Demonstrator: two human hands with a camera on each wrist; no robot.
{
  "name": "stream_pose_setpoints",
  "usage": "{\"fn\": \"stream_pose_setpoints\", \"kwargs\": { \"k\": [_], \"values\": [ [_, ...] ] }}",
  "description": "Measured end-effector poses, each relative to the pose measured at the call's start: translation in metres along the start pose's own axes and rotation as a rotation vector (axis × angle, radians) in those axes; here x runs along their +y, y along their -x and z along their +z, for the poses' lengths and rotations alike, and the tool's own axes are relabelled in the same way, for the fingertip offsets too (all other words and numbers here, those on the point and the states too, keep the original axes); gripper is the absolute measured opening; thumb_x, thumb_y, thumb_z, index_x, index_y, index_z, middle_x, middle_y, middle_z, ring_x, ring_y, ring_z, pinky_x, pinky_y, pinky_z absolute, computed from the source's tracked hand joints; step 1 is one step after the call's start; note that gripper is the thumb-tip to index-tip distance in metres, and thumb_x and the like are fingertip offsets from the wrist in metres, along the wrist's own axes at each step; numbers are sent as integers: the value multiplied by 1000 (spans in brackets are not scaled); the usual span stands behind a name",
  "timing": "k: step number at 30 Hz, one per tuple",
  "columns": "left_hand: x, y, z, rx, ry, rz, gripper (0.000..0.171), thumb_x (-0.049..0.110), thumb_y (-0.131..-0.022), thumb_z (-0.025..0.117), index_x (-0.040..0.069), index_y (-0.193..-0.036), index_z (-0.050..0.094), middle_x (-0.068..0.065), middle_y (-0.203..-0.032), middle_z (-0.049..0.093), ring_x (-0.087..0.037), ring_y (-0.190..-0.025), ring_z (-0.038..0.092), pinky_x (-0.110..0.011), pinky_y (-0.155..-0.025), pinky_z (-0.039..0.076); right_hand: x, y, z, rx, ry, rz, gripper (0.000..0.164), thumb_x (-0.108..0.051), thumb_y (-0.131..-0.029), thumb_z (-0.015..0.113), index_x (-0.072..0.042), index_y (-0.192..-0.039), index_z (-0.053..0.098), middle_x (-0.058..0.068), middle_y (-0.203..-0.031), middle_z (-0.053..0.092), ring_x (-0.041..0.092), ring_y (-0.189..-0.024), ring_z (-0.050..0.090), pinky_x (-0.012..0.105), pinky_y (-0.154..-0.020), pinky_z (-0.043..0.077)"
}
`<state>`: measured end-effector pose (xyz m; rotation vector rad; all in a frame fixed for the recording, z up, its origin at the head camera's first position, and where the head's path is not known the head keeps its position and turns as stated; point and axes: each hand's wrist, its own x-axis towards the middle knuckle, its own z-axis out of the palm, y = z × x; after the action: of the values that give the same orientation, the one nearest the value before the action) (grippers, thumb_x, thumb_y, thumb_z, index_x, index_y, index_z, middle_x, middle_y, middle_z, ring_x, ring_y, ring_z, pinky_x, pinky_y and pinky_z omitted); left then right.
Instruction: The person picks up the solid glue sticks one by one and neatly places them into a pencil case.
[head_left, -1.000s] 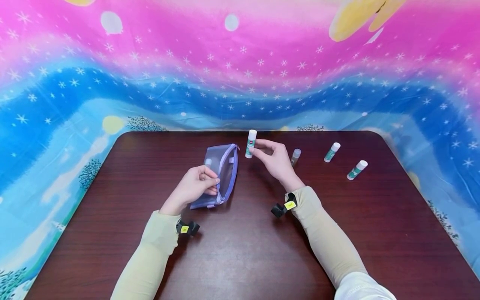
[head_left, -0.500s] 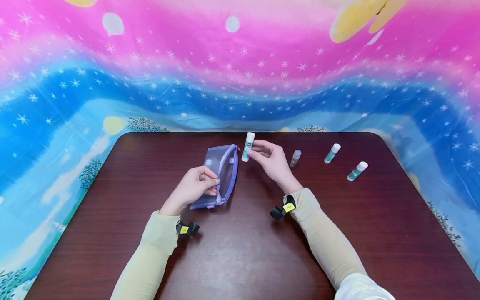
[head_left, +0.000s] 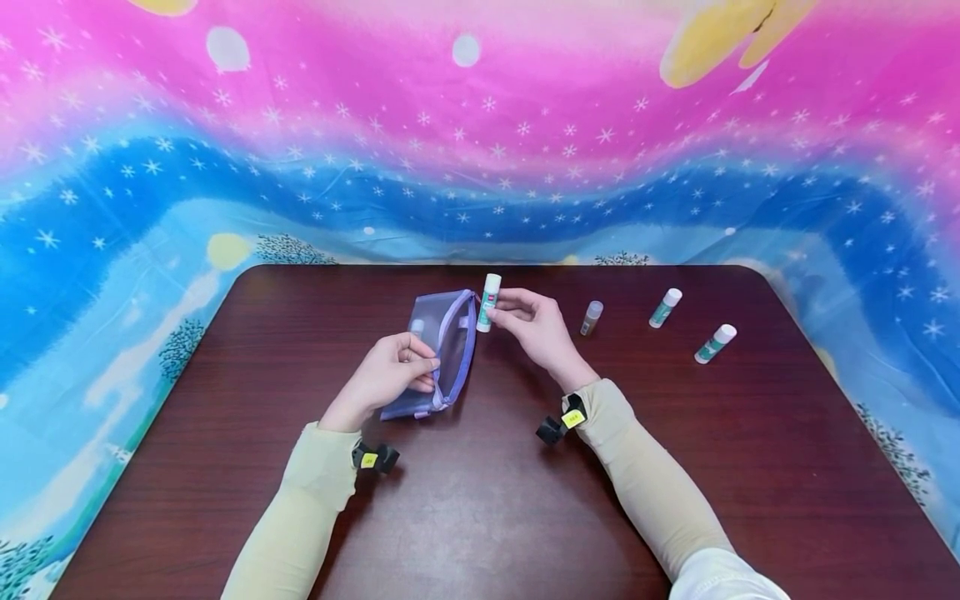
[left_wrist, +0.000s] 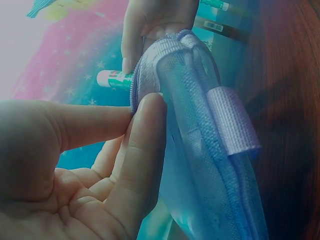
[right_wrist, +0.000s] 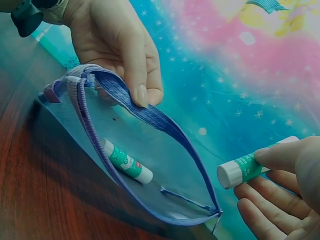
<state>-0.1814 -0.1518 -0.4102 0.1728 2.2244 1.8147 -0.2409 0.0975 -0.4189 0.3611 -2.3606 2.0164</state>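
Note:
My left hand point(head_left: 390, 368) pinches the near rim of a purple mesh zipper pouch point(head_left: 457, 354), whose mouth gapes toward the right. Inside the pouch lies one glue stick point(right_wrist: 127, 162), seen through the opening in the right wrist view. Between thumb and fingers my right hand point(head_left: 536, 329) holds another glue stick point(head_left: 488, 304), white-capped with a green label. It is upright, slightly tilted, just right of the pouch's mouth and apart from it in the right wrist view. In the left wrist view the pouch rim point(left_wrist: 150, 65) partly covers that held glue stick point(left_wrist: 112, 79).
Right of my right hand, a brownish stick with a clear cap point(head_left: 592, 318) lies on the dark wooden table point(head_left: 465, 517). Two more green-and-white glue sticks, a farther one point(head_left: 665, 308) and a nearer one point(head_left: 715, 344), lie at the right. A patterned cloth point(head_left: 480, 167) hangs behind the table.
My right hand has moved left and a little toward me, bringing the glue stick closer to the pouch's mouth. My left hand and the pouch have stayed in place.

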Motion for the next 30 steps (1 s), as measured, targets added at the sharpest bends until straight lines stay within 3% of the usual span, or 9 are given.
{"fn": "stream_pose_setpoints", "kwargs": {
  "k": [10,18,30],
  "values": [
    [1,0,0,-6,-14,1,14,0,-96,68,-10,-103,60,-16,-80,67,-22,-68,69,-35,-67,63,9,1,8,-30,-34,25,35,-10,-93,77,-1,-126,69,15,-107,72,23,-94,72,35,-87,59],
    [1,0,-1,-7,-14,-5,15,0,-96,68,-10,-103,60,-17,-81,67,-22,-68,70,-35,-68,63,11,1,12,-44,-65,48,36,-9,-93,75,1,-127,68,17,-107,73,27,-90,72,46,-89,59],
    [1,0,0,-6,-13,-5,14,0,-96,68,-10,-103,60,-17,-80,67,-21,-67,69,-34,-67,63,18,1,17,-66,-106,88,36,-5,-93,74,6,-126,66,21,-108,72,22,-88,72,47,-87,59]
  ]
}}
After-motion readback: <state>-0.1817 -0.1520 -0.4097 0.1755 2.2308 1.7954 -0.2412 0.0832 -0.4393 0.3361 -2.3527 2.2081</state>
